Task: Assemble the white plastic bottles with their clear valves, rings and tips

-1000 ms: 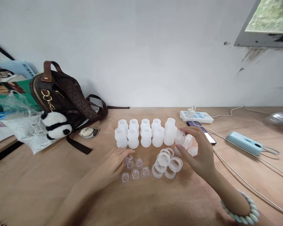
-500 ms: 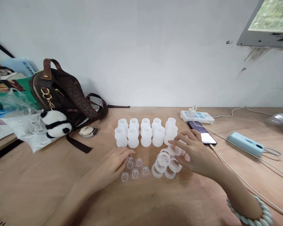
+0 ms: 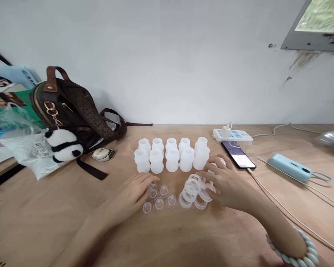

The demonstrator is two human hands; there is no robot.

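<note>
Two rows of white frosted plastic bottles (image 3: 171,155) stand on the wooden table (image 3: 44,215). In front of them lie several small clear caps (image 3: 158,198) and a heap of clear plastic rings (image 3: 193,193). My left hand (image 3: 135,193) lies flat on the table, fingers stretched out, fingertips touching the small caps. My right hand (image 3: 225,181) rests palm down over the right side of the ring heap, fingers spread, fingertips on the rings near the rightmost bottle. What lies under its palm is hidden.
A brown handbag (image 3: 69,111) with a panda plush (image 3: 61,145) and plastic bags (image 3: 25,152) sit at left. A small mouse-like device (image 3: 102,154) lies by the bag. At right are a power strip (image 3: 232,135), a phone (image 3: 238,155), a light blue device (image 3: 289,167) and cables (image 3: 292,218).
My right hand held clear pieces raised beside the bottles a second ago; it has come down flat onto the rings and shifted slightly left. My left hand has barely moved.
</note>
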